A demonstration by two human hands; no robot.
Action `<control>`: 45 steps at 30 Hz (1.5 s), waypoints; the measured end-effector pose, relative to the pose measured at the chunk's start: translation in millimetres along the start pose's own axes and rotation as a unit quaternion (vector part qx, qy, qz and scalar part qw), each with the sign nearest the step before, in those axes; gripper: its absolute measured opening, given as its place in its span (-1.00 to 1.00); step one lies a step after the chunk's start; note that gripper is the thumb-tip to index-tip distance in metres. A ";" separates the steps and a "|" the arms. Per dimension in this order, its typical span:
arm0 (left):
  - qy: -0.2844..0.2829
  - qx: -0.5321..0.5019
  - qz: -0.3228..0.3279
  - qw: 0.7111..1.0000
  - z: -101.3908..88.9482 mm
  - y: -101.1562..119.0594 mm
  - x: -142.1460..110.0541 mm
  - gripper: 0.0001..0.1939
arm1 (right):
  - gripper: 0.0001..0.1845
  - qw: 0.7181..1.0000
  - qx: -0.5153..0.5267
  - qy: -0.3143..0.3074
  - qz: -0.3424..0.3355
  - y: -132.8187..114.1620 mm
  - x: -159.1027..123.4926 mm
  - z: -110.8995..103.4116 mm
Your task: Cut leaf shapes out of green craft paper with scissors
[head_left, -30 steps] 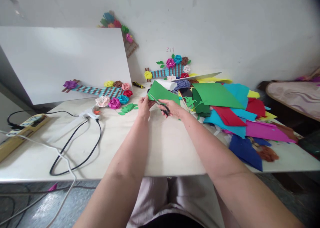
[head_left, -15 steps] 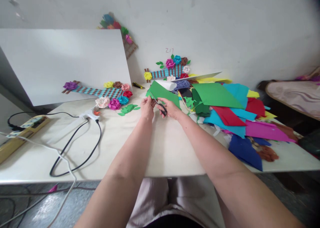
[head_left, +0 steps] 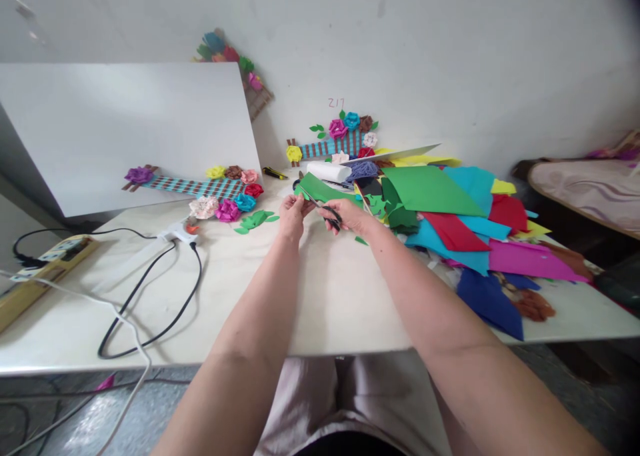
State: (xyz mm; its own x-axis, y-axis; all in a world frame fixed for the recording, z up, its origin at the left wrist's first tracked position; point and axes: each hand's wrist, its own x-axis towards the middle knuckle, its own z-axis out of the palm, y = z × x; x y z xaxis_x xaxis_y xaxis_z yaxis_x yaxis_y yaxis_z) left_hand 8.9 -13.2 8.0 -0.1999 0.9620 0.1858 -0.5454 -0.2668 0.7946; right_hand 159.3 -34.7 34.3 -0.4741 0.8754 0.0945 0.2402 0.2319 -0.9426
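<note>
1. Green sheet [head_left: 325,189]: mid-table, far half, just beyond the hands; left end by the fingers.
2. Left hand [head_left: 293,217]: pinching green paper at the sheet's left end, thumb against fingers.
3. Right hand [head_left: 353,217]: fingers wrapped in the black handles of scissors [head_left: 334,217]; blades point far-left, at the green paper.
4. Near these: cut green leaves [head_left: 257,221] left of left hand; white roll [head_left: 327,171] and blue-grey yarn [head_left: 363,170] on far side; yellow-black cutter [head_left: 275,173] far left of sheet.
5. Further out: coloured sheets [head_left: 433,188] heaped right; flowered blue-brown panel [head_left: 200,187] left; glue gun [head_left: 177,233] nearer, left; power strip [head_left: 50,259] at left edge.
</note>
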 end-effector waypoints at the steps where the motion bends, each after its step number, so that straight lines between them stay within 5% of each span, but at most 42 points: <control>1: -0.004 0.002 -0.001 1.000 0.0 0.3 -0.1 -0.70 | -0.67 1.000 -0.003 -0.003 -0.001 0.8 0.2 -1.6; 45: -0.082 0.010 -0.053 0.995 -7.2 5.2 0.6 -0.73 | -0.77 0.999 0.046 0.000 0.021 3.2 1.2 -9.6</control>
State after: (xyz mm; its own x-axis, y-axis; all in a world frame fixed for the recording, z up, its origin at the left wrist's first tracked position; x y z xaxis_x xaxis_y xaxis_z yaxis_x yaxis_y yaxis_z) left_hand 0.1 -14.4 8.1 -0.0053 0.9815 0.1912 -0.5396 -0.1638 0.8258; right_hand 167.7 -28.8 34.4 -0.4643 0.8840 0.0539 0.1813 0.1544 -0.9712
